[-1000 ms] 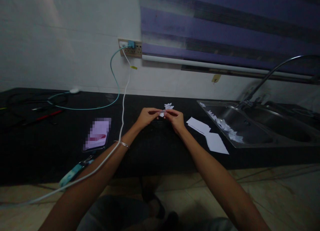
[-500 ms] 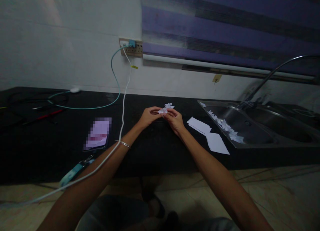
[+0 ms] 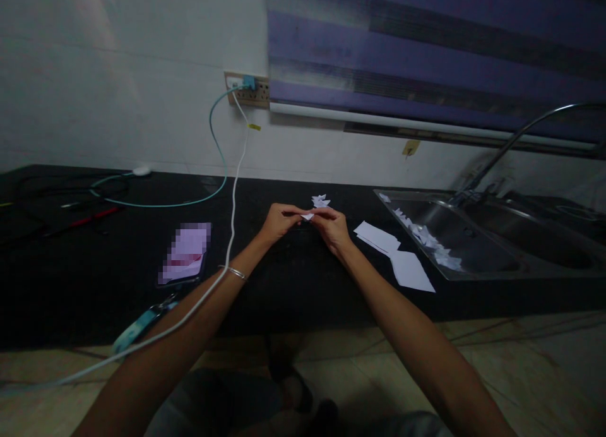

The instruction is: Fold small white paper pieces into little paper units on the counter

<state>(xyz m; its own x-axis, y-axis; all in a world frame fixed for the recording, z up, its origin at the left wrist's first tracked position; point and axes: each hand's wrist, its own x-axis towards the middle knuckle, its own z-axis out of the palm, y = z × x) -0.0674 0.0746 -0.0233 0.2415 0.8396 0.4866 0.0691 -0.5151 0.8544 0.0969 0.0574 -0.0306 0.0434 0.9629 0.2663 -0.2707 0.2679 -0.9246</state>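
Note:
My left hand (image 3: 279, 221) and my right hand (image 3: 332, 226) meet over the black counter (image 3: 293, 279), fingertips pinched together on a small folded white paper piece (image 3: 307, 216). Just beyond the fingers lies a little pile of folded white paper pieces (image 3: 320, 201). To the right of my right hand lie flat white paper sheets (image 3: 395, 255). A thin bangle circles my left wrist.
A phone (image 3: 185, 252) with a lanyard (image 3: 142, 323) lies left of my arms, and a white cable (image 3: 231, 203) runs from the wall socket (image 3: 246, 89) across my left forearm. A steel sink (image 3: 478, 241) at right holds paper scraps. Cables and pens lie far left.
The paper piece between my fingers has been turned and drawn in, so less of it shows now. Both hands stay in the same spot.

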